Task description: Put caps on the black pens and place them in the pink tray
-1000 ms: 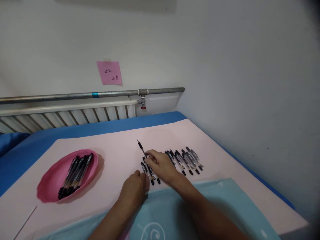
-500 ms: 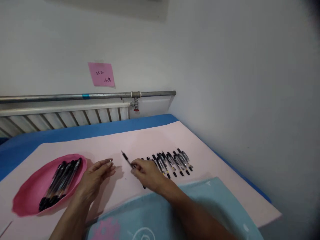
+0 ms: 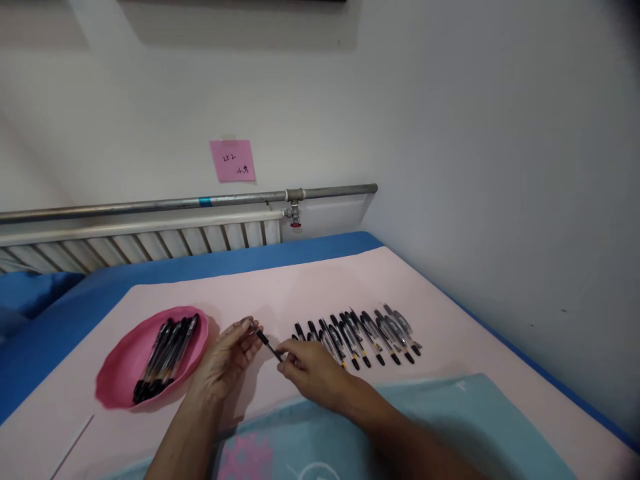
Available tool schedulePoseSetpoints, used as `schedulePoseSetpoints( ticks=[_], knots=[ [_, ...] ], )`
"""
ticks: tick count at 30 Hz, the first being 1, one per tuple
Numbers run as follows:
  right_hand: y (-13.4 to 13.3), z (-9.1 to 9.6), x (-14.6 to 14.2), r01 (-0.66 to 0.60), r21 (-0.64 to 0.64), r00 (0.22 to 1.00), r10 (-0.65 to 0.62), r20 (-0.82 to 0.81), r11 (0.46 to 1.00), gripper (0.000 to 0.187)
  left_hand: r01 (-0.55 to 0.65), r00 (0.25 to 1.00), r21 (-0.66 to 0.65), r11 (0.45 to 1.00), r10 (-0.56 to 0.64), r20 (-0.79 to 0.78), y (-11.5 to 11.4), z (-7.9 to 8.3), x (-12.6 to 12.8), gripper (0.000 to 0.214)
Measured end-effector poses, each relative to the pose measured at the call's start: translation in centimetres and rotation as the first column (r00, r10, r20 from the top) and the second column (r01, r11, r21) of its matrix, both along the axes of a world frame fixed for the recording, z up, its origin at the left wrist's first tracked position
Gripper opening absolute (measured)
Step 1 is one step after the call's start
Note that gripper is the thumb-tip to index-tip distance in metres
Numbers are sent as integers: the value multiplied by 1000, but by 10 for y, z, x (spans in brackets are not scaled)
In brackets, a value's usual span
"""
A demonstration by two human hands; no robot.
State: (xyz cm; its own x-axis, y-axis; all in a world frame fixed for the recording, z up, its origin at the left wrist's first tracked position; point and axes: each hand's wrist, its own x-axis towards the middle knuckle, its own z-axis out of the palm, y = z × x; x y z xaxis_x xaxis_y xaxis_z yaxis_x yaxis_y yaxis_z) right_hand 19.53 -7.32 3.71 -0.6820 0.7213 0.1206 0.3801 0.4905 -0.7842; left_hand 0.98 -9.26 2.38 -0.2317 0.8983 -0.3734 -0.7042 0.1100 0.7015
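A black pen [image 3: 269,347] is held between my two hands above the pink table cover [image 3: 310,287]. My right hand [image 3: 310,369] pinches its near end, fingers closed. My left hand [image 3: 227,352] has its fingertips on the pen's far tip, fingers curled around it. Just right of my right hand lies a row of several black-and-clear pens [image 3: 365,331], side by side. To the left, a pink dish [image 3: 120,363] holds several more black pens [image 3: 165,357].
A light blue cloth [image 3: 450,427] covers the near edge of the table. A blue sheet [image 3: 150,270] runs along the back, with a radiator [image 3: 135,240], a metal pipe [image 3: 200,200] and a pink sticky note [image 3: 232,161] on the wall. A white wall stands close on the right.
My right hand lifted one pen from the left end of the row and carried it leftwards. My left hand swung out left, then came back to meet the pen's tip.
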Motion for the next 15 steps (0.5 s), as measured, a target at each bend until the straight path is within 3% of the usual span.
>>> schedulePoseSetpoints(
  ticks=[11, 15],
  knots=[
    [1, -1, 0, 3, 12, 1000, -3, 6, 1000, 20, -65, 997, -16, 998, 66, 43, 1, 2, 3, 10],
    [1, -3, 0, 7, 18, 1000, -7, 8, 1000, 20, -22, 1000, 30, 999, 22, -7, 0, 1, 7, 9]
  ],
)
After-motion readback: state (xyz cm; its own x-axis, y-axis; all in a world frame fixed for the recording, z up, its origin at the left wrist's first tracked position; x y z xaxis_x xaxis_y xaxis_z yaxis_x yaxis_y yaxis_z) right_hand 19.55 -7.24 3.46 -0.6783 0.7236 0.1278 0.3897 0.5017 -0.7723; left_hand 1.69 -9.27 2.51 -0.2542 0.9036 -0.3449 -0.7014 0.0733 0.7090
